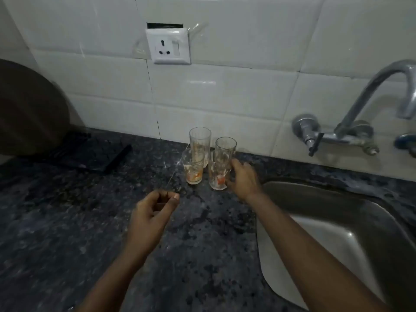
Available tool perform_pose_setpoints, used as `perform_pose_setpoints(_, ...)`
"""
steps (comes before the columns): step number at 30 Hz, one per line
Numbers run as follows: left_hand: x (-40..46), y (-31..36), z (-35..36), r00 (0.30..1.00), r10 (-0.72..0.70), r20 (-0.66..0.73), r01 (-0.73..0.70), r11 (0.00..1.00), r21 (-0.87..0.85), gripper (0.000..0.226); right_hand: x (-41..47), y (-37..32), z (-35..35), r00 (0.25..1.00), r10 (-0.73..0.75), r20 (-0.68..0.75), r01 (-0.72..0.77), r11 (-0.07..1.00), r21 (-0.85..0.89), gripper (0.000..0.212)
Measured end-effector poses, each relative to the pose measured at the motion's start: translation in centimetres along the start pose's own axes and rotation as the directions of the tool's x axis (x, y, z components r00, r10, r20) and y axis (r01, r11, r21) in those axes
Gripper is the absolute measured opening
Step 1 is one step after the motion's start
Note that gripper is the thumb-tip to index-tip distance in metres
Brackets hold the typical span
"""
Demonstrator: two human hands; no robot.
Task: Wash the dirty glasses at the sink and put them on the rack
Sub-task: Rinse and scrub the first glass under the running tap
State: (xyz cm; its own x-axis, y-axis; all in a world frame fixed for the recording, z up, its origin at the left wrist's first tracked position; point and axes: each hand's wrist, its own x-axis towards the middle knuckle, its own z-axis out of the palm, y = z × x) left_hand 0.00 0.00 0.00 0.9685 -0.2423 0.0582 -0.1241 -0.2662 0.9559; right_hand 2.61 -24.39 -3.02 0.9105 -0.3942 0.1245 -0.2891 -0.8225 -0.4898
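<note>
Several dirty clear glasses stand in a tight group on the dark granite counter [67, 221] near the wall. A tall one [200, 140] is at the back, and a short one [193, 174] with orange residue is in front of it. My right hand [243, 179] reaches in from the sink side, its fingers and thumb wrapped around the right front glass [216, 176], which has orange dregs at its base. Another glass [225, 149] rises just behind it. My left hand [155, 210] hovers over the counter in front of the glasses, fingers curled in to the thumb, holding nothing.
A steel sink [337, 221] lies to the right, with a wall tap [382, 91] above it. A black rack [94, 154] lies on the counter at the back left, beside a dark round board [27, 109] leaning on the wall. A white socket [167, 46] is on the tiles.
</note>
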Motion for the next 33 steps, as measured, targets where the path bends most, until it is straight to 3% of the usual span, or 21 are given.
perform_pose_setpoints(6, 3.0, -1.9, 0.7, 1.000, -0.017, 0.026, 0.017, 1.000, -0.006, 0.008, 2.2, -0.6, 1.6, 0.997, -0.043, -0.060, 0.040, 0.998, -0.058, 0.067)
perform_pose_setpoints(11, 4.1, -2.5, 1.6, 0.998, -0.004, 0.068, 0.002, 0.999, 0.033, 0.007, 1.7, -1.0, 1.4, 0.996, -0.005, -0.088, 0.002, 1.000, -0.028, 0.034)
perform_pose_setpoints(15, 4.5, -2.7, 3.0, 0.989, 0.084, 0.122, -0.096, 0.991, 0.097, 0.007, -1.1, -0.2, -0.5, 0.997, 0.008, -0.082, -0.003, 0.998, 0.064, 0.030)
perform_pose_setpoints(18, 4.6, -2.1, 5.1, 0.958, 0.160, 0.238, -0.191, 0.975, 0.113, 0.047, -4.3, 0.6, -3.5, 0.997, -0.063, -0.035, 0.068, 0.986, 0.155, 0.029)
perform_pose_setpoints(20, 4.5, -0.8, 7.8, 0.890, 0.214, 0.402, -0.280, 0.953, 0.113, 0.077, -6.3, 0.7, -6.2, 0.994, -0.109, -0.001, 0.106, 0.971, 0.213, 0.033)
perform_pose_setpoints(21, 4.4, -0.1, 9.4, 0.863, 0.234, 0.447, -0.309, 0.945, 0.102, 0.081, -7.1, 0.8, -7.5, 0.991, -0.130, 0.008, 0.125, 0.968, 0.216, 0.034)
perform_pose_setpoints(24, 4.2, 1.7, 13.5, 0.903, 0.281, 0.325, -0.323, 0.943, 0.084, 0.064, -8.0, 1.9, -10.7, 0.984, -0.179, 0.016, 0.167, 0.943, 0.287, 0.024)
perform_pose_setpoints(26, 4.5, 2.4, 15.1, 0.928, 0.301, 0.219, -0.322, 0.944, 0.070, 0.058, -7.3, 3.7, -12.4, 0.997, -0.081, -0.017, 0.078, 0.841, 0.535, 0.022)
perform_pose_setpoints(27, 4.7, 2.7, 15.7, 0.931, 0.313, 0.187, -0.329, 0.943, 0.058, 0.060, -6.4, 4.9, -13.0, 0.996, -0.001, -0.091, 0.055, 0.804, 0.593, 0.034)
perform_pose_setpoints(28, 4.9, 2.9, 16.1, 0.933, 0.315, 0.171, -0.328, 0.943, 0.050, 0.063, -5.2, 6.2, -13.4, 0.977, 0.059, -0.203, 0.061, 0.842, 0.537, 0.049)
perform_pose_setpoints(30, 4.8, 3.5, 16.5, 0.933, 0.314, 0.175, -0.330, 0.941, 0.076, 0.062, -2.4, 8.5, -13.5, 0.923, 0.145, -0.357, -0.066, 0.973, 0.223, 0.080)
perform_pose_setpoints(32, 4.4, 3.7, 16.8, 0.931, 0.318, 0.180, -0.344, 0.929, 0.137, 0.061, -0.3, 9.4, -13.0, 0.897, 0.249, -0.366, -0.244, 0.968, 0.063, 0.090)
perform_pose_setpoints(33, 4.1, 3.8, 16.8, 0.931, 0.316, 0.182, -0.346, 0.923, 0.165, 0.064, 0.4, 9.7, -12.6, 0.889, 0.266, -0.372, -0.275, 0.961, 0.032, 0.085)
